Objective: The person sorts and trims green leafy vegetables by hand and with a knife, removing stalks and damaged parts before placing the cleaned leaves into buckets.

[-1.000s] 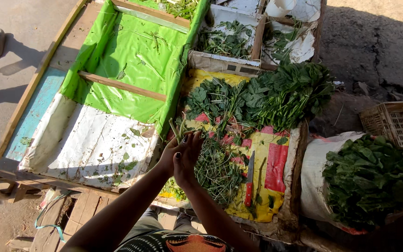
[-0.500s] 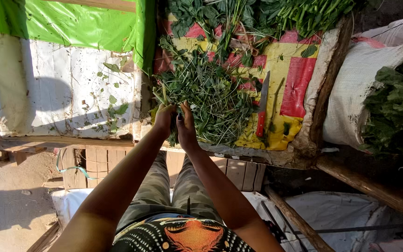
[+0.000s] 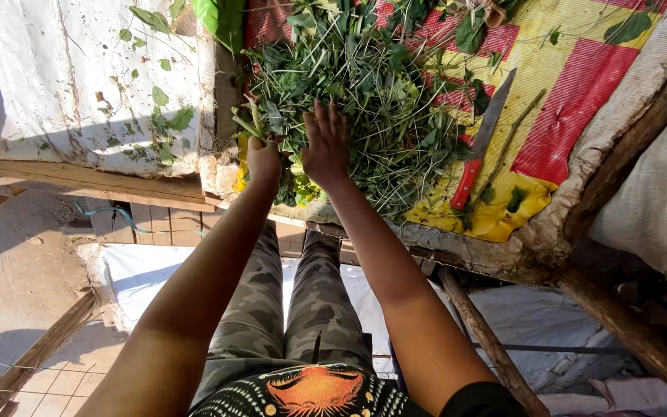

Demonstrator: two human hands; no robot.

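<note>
Left hand point(image 3: 263, 160) fisted around a few green stalks point(image 3: 250, 123) at the near-left edge of the greens pile point(image 3: 364, 93), stalks pointing up-left, away from the body; right hand point(image 3: 326, 144) flat and open, fingers spread, palm down on the pile just beside it. Pile heaped at the near edge of the surface, on a yellow-and-red printed sack point(image 3: 573, 100). Red-handled knife point(image 3: 478, 147) lying right of the pile, long axis diagonal, blade toward far right, handle toward near edge; white sheet point(image 3: 63, 77) with stray leaves on the left.

Red-handled knife point(image 3: 476, 147) on yellow-red cloth point(image 3: 573, 93), white sheet point(image 3: 55, 77), perhaps a sack point(image 3: 658, 201)
</note>
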